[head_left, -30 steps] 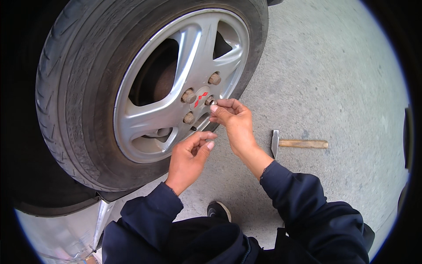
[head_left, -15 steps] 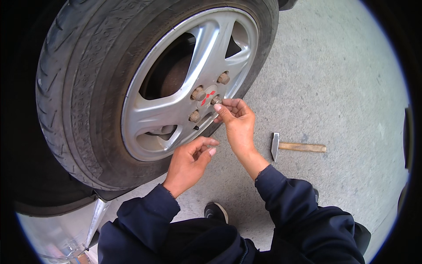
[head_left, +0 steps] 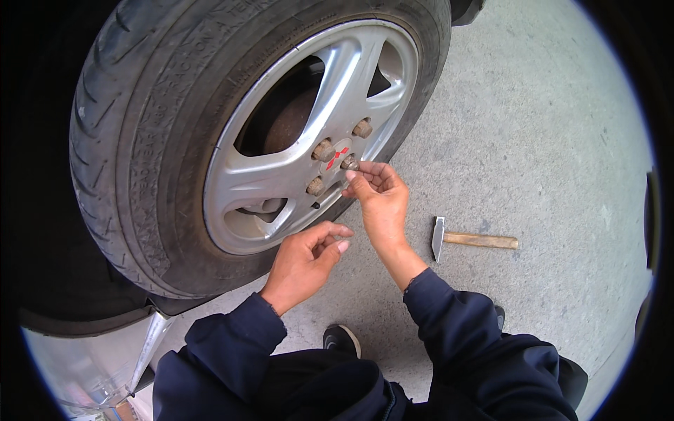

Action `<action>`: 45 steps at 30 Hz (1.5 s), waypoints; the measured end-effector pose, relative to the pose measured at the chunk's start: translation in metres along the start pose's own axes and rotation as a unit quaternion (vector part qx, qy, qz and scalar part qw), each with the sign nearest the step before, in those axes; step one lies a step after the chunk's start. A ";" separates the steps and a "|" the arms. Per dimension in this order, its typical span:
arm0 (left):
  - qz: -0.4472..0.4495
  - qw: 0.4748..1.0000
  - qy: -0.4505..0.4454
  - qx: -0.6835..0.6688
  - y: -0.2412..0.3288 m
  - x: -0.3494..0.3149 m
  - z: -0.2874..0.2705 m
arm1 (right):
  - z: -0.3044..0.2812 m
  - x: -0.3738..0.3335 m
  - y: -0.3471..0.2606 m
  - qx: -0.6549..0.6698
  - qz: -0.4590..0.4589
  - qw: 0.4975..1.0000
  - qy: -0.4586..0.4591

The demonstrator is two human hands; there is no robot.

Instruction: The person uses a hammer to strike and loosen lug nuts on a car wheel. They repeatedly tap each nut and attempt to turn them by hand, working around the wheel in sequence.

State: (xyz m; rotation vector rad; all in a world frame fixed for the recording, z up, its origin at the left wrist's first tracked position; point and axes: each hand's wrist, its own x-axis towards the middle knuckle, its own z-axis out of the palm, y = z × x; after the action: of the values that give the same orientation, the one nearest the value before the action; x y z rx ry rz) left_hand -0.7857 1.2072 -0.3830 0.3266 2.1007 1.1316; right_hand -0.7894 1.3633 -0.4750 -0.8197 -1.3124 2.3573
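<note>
Fingertips of the right hand (head_left: 379, 200) pinch a rusty lug nut (head_left: 349, 163) at the hub of the silver alloy wheel (head_left: 281, 189), left hand (head_left: 305, 261) loosely curled and empty just below, hammer (head_left: 472, 240) lying on the concrete to the right

This looked like an outdoor spot for car work, a driveway or the yard of a garage rather than a room. The ground (head_left: 547, 119) was rough grey concrete, bare and speckled, lit by daylight. A car wheel (head_left: 246, 140) filled much of the view, its black tyre around a silver alloy rim (head_left: 295, 175) with rusty lug nuts (head_left: 324, 150) at the hub. A hammer (head_left: 470, 240) with a wooden handle lay on the concrete. At the lower left showed a pale strip, probably the car's body (head_left: 91, 365), though the view there was too bent to be sure.
</note>
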 end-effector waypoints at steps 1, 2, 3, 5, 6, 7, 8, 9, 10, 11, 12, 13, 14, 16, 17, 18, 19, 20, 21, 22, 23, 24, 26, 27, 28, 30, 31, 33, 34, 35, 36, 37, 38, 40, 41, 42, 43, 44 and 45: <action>0.001 1.000 0.000 -0.001 0.000 0.000 0.000 | 0.001 0.000 0.001 0.005 -0.003 1.000 0.002; 0.001 1.000 0.000 -0.001 0.000 -0.001 0.000 | 0.001 -0.001 0.001 0.009 -0.005 1.000 0.004; 0.002 1.000 0.000 -0.002 0.000 -0.001 0.000 | 0.002 -0.001 0.001 0.012 -0.004 1.000 0.009; 0.007 1.000 0.001 -0.005 0.000 -0.002 0.000 | 0.004 -0.002 0.002 0.018 -0.018 1.000 0.011; 0.010 1.000 0.001 -0.007 0.000 -0.002 0.000 | 0.004 -0.003 0.001 0.018 -0.017 1.000 0.014; 0.007 1.000 -0.001 -0.005 0.000 -0.003 0.000 | 0.005 -0.003 0.001 0.024 -0.016 0.999 0.017; 0.003 1.000 -0.002 -0.003 0.000 -0.003 -0.001 | 0.006 -0.004 0.000 0.028 -0.009 0.999 0.020; -0.013 1.000 -0.006 0.005 0.000 -0.003 -0.001 | 0.006 -0.004 0.000 0.032 -0.004 0.999 0.024; -0.001 1.000 -0.005 0.000 0.000 -0.004 -0.001 | 0.007 -0.004 -0.001 0.037 0.004 0.999 0.027; -0.002 1.000 -0.006 0.001 0.000 -0.004 -0.002 | 0.007 -0.004 -0.001 0.043 0.010 0.999 0.031; -0.003 1.000 -0.007 0.002 0.000 -0.005 -0.002 | 0.007 -0.004 -0.002 0.048 0.016 0.998 0.034; -0.004 1.000 -0.009 0.004 0.000 -0.005 -0.002 | 0.008 -0.005 -0.002 0.050 0.016 0.998 0.035; -0.005 1.000 -0.011 0.007 0.000 -0.005 -0.002 | 0.008 -0.004 -0.002 0.053 0.016 0.998 0.035; 0.002 1.000 -0.014 0.013 0.000 -0.005 -0.001 | 0.007 -0.004 -0.002 0.056 0.013 0.998 0.031; 0.011 1.000 -0.014 0.016 0.000 -0.004 -0.001 | 0.006 -0.004 -0.002 0.056 0.010 0.998 0.027; 0.019 1.000 -0.012 0.019 0.000 -0.004 0.000 | 0.006 -0.004 -0.001 0.053 0.010 0.998 0.025; 0.022 0.999 -0.013 0.021 0.000 -0.004 0.000 | 0.005 -0.004 -0.001 0.058 0.009 0.998 0.019; 0.024 0.999 -0.013 0.022 0.000 -0.004 0.000 | 0.004 -0.003 -0.001 0.060 0.011 0.998 0.016; 0.010 0.999 -0.017 0.028 0.000 -0.005 0.000 | 0.003 -0.003 -0.001 0.059 0.014 0.998 0.014; 0.020 0.999 -0.016 0.030 0.001 -0.005 0.000 | 0.002 -0.003 -0.001 0.068 0.019 0.997 0.010; 0.015 0.999 -0.019 0.037 0.001 -0.005 -0.001 | 0.001 -0.003 -0.002 0.073 0.025 0.997 0.006; 0.009 0.999 -0.023 0.044 0.001 -0.006 -0.001 | 0.001 -0.003 -0.002 0.078 0.032 0.996 0.003; 0.015 0.999 -0.018 0.037 0.002 -0.007 -0.002 | 0.000 -0.002 -0.003 0.101 0.055 0.993 0.001; 0.016 0.999 -0.017 0.037 0.003 -0.007 -0.002 | 0.000 -0.002 -0.004 0.111 0.069 0.991 0.002; 0.019 0.999 -0.017 0.036 0.003 -0.007 -0.003 | -0.001 -0.002 -0.005 0.123 0.076 0.989 -0.003; 0.014 0.999 -0.023 0.040 0.003 -0.007 -0.003 | -0.001 -0.002 -0.006 0.145 0.093 0.985 -0.008; 0.019 0.999 -0.021 0.037 0.004 -0.007 -0.003 | -0.001 -0.002 -0.006 0.154 0.102 0.983 -0.012; 0.012 0.999 -0.025 0.038 0.004 -0.008 -0.004 | -0.001 -0.002 -0.007 0.175 0.115 0.978 -0.017; 0.018 0.999 -0.023 0.036 0.005 -0.008 -0.004 | -0.001 -0.002 -0.007 0.183 0.123 0.975 -0.017; 0.017 0.999 -0.024 0.038 0.005 -0.008 -0.004 | -0.001 -0.002 -0.008 0.191 0.130 0.973 -0.016; 0.011 0.999 -0.027 0.040 0.005 -0.008 -0.004 | -0.001 -0.002 -0.008 0.198 0.139 0.970 -0.017; 0.013 0.999 -0.025 0.038 0.005 -0.008 -0.004 | -0.001 -0.001 -0.008 0.194 0.141 0.971 -0.016; 0.010 0.999 -0.025 0.037 0.006 -0.008 -0.004 | -0.001 -0.001 -0.009 0.190 0.145 0.971 -0.017; 0.008 0.999 -0.025 0.036 0.006 -0.009 -0.004 | -0.001 -0.001 -0.009 0.180 0.151 0.972 -0.021; 0.008 0.999 -0.025 0.035 0.006 -0.009 -0.004 | -0.001 0.000 -0.010 0.176 0.153 0.972 -0.025; 0.002 0.999 -0.027 0.036 0.006 -0.009 -0.004 | -0.002 0.000 -0.010 0.169 0.155 0.973 -0.025; 0.010 0.999 -0.025 0.035 0.006 -0.009 -0.004 | -0.002 0.000 -0.011 0.146 0.150 0.977 -0.034; 0.011 0.999 -0.026 0.037 0.005 -0.009 -0.004 | -0.003 0.000 -0.011 0.121 0.145 0.981 -0.039; 0.008 0.999 -0.028 0.040 0.005 -0.009 -0.004 | -0.004 0.000 -0.012 0.095 0.145 0.984 -0.044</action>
State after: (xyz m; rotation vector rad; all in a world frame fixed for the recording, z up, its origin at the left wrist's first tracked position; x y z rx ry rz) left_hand -0.7829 1.2030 -0.3733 0.4082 2.1010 1.0382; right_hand -0.7874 1.3724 -0.4665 -0.9091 -1.0345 2.7222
